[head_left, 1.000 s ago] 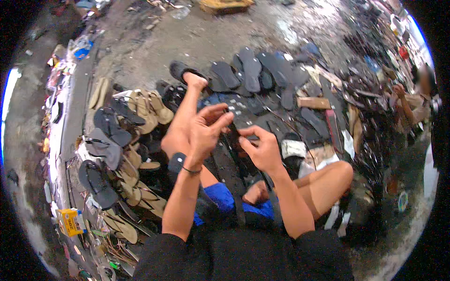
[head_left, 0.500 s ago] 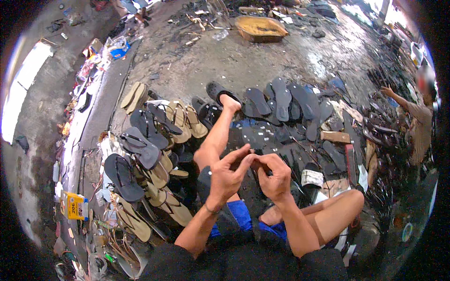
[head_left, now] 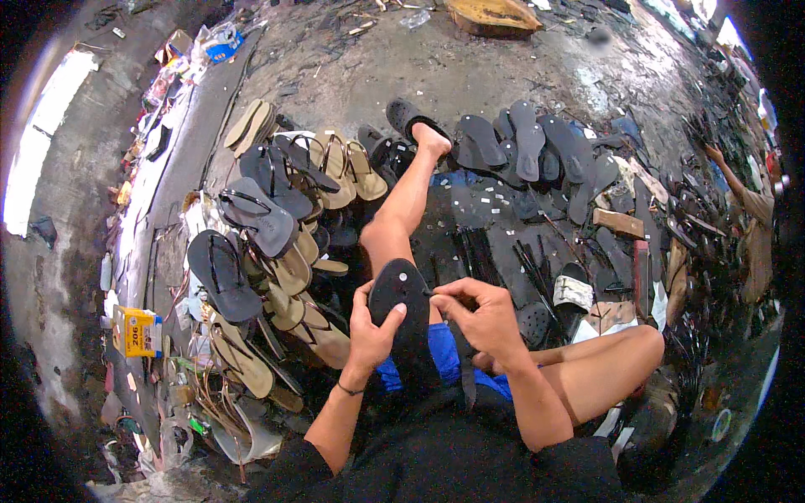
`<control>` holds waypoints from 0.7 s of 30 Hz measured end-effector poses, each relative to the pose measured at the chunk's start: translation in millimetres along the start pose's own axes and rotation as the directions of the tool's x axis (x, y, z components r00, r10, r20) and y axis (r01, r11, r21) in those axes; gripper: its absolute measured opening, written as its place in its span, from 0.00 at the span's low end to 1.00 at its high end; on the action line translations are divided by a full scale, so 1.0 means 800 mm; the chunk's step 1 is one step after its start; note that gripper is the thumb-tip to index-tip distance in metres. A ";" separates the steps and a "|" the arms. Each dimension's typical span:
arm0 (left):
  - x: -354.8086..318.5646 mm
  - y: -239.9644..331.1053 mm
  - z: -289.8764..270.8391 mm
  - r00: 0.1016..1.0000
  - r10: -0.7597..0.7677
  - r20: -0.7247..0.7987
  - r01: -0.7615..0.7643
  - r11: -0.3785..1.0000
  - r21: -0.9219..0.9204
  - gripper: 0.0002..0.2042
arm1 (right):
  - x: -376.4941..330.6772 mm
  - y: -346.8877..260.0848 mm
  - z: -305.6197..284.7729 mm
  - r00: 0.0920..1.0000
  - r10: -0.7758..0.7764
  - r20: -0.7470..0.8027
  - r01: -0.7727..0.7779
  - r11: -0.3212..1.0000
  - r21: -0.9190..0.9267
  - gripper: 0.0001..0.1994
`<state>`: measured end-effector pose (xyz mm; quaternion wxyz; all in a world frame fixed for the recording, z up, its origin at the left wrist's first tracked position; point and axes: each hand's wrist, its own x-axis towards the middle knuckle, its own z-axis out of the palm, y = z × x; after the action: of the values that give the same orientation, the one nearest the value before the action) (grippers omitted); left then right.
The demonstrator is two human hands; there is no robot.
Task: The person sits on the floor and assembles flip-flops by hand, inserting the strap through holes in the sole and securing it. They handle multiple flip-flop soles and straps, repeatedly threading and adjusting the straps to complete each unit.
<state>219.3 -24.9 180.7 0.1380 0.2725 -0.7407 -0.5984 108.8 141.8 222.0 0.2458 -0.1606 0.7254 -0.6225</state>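
A black flip-flop sole [head_left: 397, 302] stands raised in front of my lap, with a small white dot near its top end. My left hand [head_left: 373, 329] grips its left edge, thumb pressed on the face and fingers behind. Beside the sole's right edge, my right hand [head_left: 485, 318] is closed in a pinch. A small dark tip shows at its thumb and forefinger, touching or almost touching the sole; I cannot make out what it is. The sole's lower part blends into the dark clothing of my lap.
Black flip-flops [head_left: 225, 277] and beige flip-flops [head_left: 239, 356] lie piled at the left. Dark soles [head_left: 527, 141] lie in a row ahead, right of my outstretched foot. Thin black strips [head_left: 478, 258], a wooden block [head_left: 618, 223] and a white-strapped slide [head_left: 573, 293] are on the right. A person's arm [head_left: 728, 176] shows far right.
My hands, fingertips together before, have moved apart. My left hand now holds the sole up; my right pinches beside its edge. The view has tipped, shifting the floor items upward.
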 end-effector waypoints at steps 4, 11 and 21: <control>-0.021 0.039 0.006 0.997 -0.029 0.066 0.035 0.995 -0.093 0.20 | -0.007 -0.006 0.009 0.991 -0.129 0.039 0.134 0.962 -0.237 0.09; -0.032 0.057 0.012 0.992 0.104 0.075 -0.114 0.984 0.138 0.11 | -0.012 -0.014 -0.009 0.971 -0.224 0.077 0.235 0.862 -0.450 0.10; -0.035 0.040 0.007 0.984 -0.003 0.178 -0.011 0.997 0.076 0.12 | -0.027 0.019 0.016 0.984 -0.176 -0.004 0.168 0.949 -0.267 0.08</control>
<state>231.5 -0.1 213.2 0.0619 0.2215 -0.7731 -0.5911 135.0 145.6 209.2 0.1566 -0.2461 0.7890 -0.5408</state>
